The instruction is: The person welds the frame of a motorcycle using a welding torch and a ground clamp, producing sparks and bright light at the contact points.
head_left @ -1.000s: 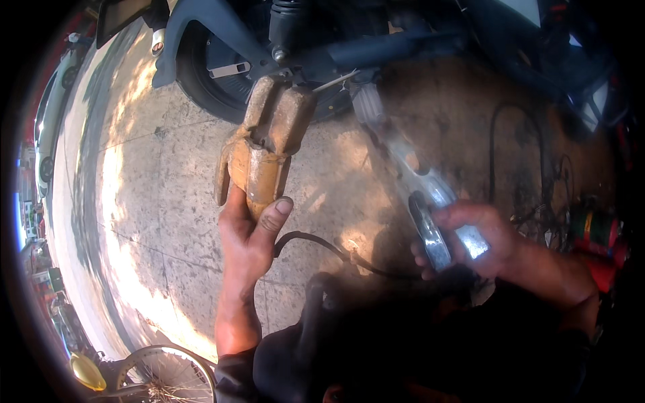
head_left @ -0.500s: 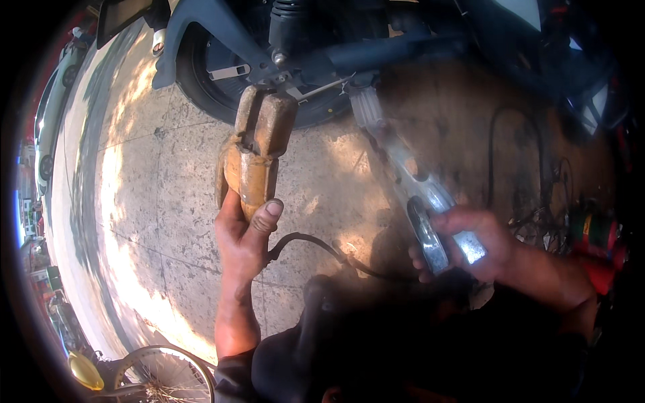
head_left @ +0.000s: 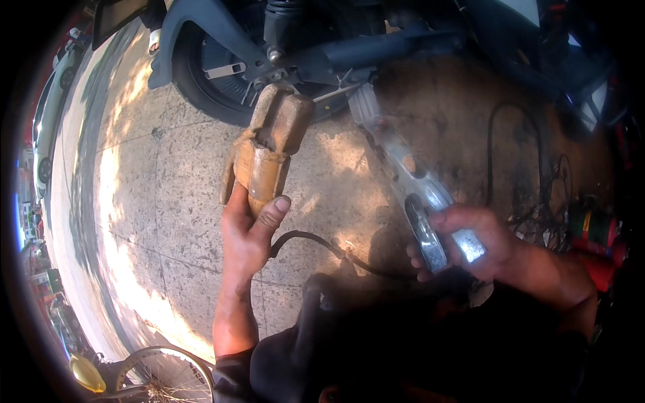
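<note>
My left hand (head_left: 250,227) is closed round a worn yellow-brown tool (head_left: 259,168) that looks like a welding electrode holder, its thumb lying along the side. The tool's blocky, rust-stained jaws point up toward the motorcycle wheel (head_left: 201,91). A black cable (head_left: 316,236) curves from beside that wrist toward my body. In my right hand (head_left: 474,238) are the two handles of a long silver metal clamp (head_left: 410,161). Its ridged far end (head_left: 364,106) reaches the underside of the motorcycle's frame; whether it grips anything there, I cannot tell.
Above my hands stands the motorcycle, with its dark swingarm (head_left: 376,54) and shock absorber (head_left: 279,30). A bicycle wheel (head_left: 164,376) is at the lower left. Dark hoses (head_left: 494,148) and a red object (head_left: 594,262) lie at the right. The concrete floor (head_left: 181,188) is stained.
My left hand and the yellow-brown tool have shifted slightly right, the tool leaning more to the right. My right hand and the silver clamp stay nearly in place.
</note>
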Tool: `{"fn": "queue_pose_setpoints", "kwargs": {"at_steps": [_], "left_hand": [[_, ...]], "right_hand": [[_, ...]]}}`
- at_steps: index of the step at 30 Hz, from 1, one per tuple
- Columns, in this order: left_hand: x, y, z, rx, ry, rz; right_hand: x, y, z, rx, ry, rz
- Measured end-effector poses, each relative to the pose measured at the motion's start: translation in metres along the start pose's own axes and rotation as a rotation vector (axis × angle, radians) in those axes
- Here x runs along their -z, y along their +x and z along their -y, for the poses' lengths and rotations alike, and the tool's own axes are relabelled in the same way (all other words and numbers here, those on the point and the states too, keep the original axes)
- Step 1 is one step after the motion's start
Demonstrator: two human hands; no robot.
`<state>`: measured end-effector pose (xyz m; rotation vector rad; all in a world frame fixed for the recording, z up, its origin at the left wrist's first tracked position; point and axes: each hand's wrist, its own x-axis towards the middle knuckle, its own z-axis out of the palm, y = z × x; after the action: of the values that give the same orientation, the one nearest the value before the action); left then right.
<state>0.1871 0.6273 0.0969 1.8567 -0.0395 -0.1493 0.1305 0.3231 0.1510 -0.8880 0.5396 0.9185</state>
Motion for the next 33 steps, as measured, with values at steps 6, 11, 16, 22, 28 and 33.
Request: {"fn": "queue_pose_setpoints", "kwargs": {"at_steps": [6, 11, 16, 22, 28, 33], "left_hand": [[0.014, 0.011, 0.003, 0.255, -0.266, 0.080], [-0.003, 0.002, -0.010, 0.143, -0.115, -0.014], [0.001, -0.006, 0.002, 0.036, -0.173, -0.026], [0.001, -0.010, 0.007, 0.108, -0.189, -0.040], [-0.002, -0.009, 0.007, 0.101, -0.149, -0.025], [-0.002, -0.006, 0.011, 0.064, -0.141, -0.010]], "right_hand": [[-0.001, 0.000, -0.001, -0.003, 0.014, -0.001], [-0.002, 0.001, 0.000, 0.006, 0.014, 0.014], [-0.007, -0.002, 0.000, 0.002, 0.002, 0.002], [-0.002, 0.003, -0.002, -0.001, -0.036, 0.028], [0.003, 0.004, -0.004, -0.004, 0.049, 0.020], [0.003, 0.004, -0.004, 0.004, 0.035, 0.026]]}}
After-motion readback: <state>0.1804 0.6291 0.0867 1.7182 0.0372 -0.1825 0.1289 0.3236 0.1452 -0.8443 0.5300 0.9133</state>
